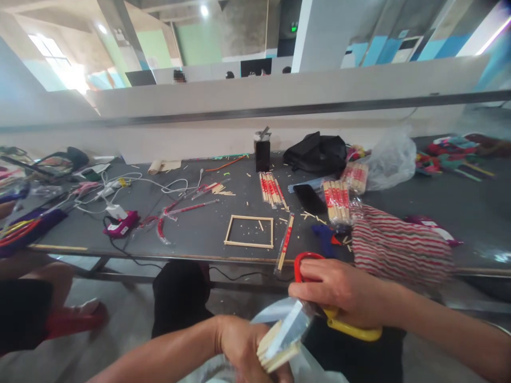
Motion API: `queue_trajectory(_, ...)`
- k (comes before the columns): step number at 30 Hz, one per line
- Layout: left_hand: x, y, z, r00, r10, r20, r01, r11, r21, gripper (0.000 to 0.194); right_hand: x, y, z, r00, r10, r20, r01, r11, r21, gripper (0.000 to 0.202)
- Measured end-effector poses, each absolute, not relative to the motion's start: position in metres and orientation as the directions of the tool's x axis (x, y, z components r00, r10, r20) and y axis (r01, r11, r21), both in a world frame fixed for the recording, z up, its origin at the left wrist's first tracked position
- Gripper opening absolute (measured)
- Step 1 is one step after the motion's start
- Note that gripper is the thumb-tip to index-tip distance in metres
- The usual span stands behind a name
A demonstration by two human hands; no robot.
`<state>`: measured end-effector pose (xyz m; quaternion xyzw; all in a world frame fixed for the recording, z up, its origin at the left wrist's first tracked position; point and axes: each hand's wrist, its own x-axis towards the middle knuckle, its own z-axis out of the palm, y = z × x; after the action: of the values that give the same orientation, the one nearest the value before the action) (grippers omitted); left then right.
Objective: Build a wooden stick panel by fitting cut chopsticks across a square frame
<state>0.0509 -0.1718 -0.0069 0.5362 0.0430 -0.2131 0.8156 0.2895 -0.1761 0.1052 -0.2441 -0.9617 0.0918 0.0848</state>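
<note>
Low in front of me, my left hand [241,343] is closed around a bundle of wooden chopsticks [281,359], whose ends poke out in a fan. Clear plastic wrapping [289,327] stretches from the bundle toward my right hand [343,292]. That hand grips scissors [353,331] with one red and one yellow handle; their blades are mostly hidden by the fingers and wrapping. On the table edge beyond lies a wrapped pair of chopsticks [285,243]. Left of it, a rectangular frame of thin sticks [249,246] rests flat with small stick pieces inside.
Farther back on the dark table [207,223] are red-labelled chopstick packs [271,190], a phone [309,198], a black bag [317,151] and a dark canister [262,154]. A striped cloth [399,242] lies right. White cables [120,186] spread left, where another person's leg [56,282] shows.
</note>
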Motion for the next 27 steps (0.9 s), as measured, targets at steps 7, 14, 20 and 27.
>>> queue_trajectory(7, 0.057, -0.175, 0.019, 0.874, -0.344, -0.343, 0.453, 0.325, 0.830, 0.045, 0.294, -0.179, 0.105, -0.861, 0.484, 0.153, 0.453, 0.869, -0.198, 0.031)
queue_trajectory(14, 0.060, -0.175, 0.009, 0.848, -0.398, -0.351, 0.483, 0.308, 0.820, 0.051, 0.294, -0.177, 0.100, -0.885, 0.429, 0.179, 0.397, 0.898, -0.191, 0.029)
queue_trajectory(20, 0.053, -0.172, 0.020, 0.897, -0.320, -0.306, 0.417, 0.380, 0.826, 0.047, 0.294, -0.174, 0.107, -0.787, 0.570, 0.235, 0.463, 0.798, -0.386, 0.040)
queue_trajectory(27, 0.051, -0.173, 0.020, 0.924, -0.284, -0.256, 0.356, 0.398, 0.845, 0.047, 0.279, -0.174, 0.113, -0.848, 0.526, 0.057, 0.459, 0.785, -0.416, 0.055)
